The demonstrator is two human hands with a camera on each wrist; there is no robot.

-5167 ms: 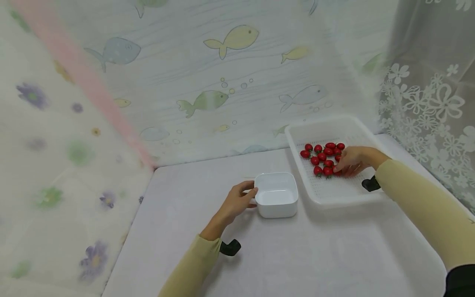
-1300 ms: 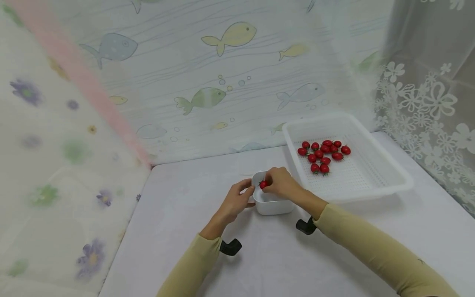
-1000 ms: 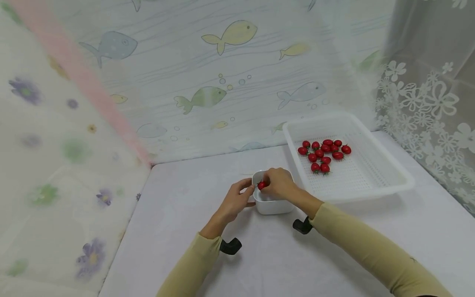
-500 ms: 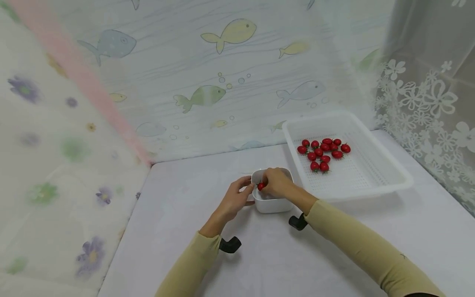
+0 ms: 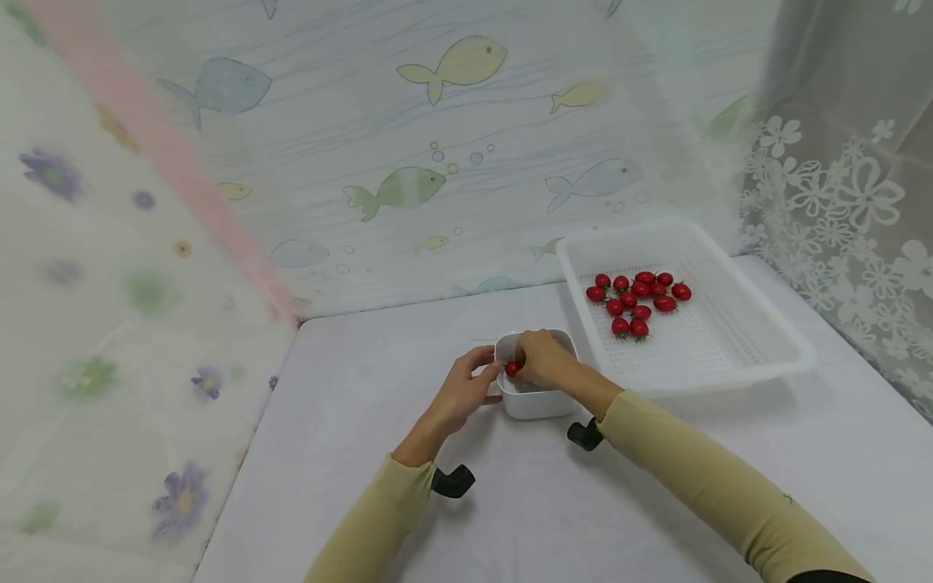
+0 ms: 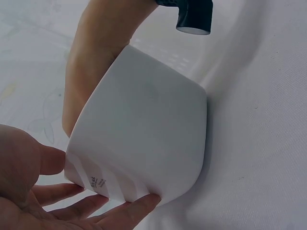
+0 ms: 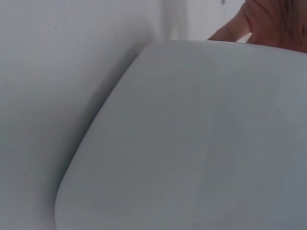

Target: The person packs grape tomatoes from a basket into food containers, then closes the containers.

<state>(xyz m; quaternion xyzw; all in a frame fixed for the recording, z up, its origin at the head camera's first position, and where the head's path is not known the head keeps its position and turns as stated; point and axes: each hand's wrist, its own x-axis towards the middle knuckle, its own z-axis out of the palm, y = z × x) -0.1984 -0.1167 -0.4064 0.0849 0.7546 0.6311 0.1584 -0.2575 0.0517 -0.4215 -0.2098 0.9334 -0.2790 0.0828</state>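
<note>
My left hand [image 5: 461, 390] lies against the left side of a small white square container [image 5: 541, 406]. Its thumb is at the rim, and its fingers spread along the outer wall, as the left wrist view shows. Over the container's opening, my right hand [image 5: 543, 359] reaches down inside and pinches a red cherry tomato [image 5: 513, 368] near the left inner wall. The container's floor is mostly hidden behind this hand. In the right wrist view, the container's wall [image 7: 192, 134] blocks the right fingers, and part of the left hand [image 7: 273, 24] shows beyond it.
To the right stands a larger white perforated basket [image 5: 773, 368] with several cherry tomatoes [image 5: 628, 300] grouped in its left half. The table [image 5: 350, 389] wears a white cloth. Fish-printed fabric [image 5: 437, 146] hangs behind it, and a lace curtain [image 5: 838, 186] hangs at the right.
My right hand has gone from the basket to the small container with a cherry tomato, then lowered it slightly inside. The left hand has stayed at the container's side.
</note>
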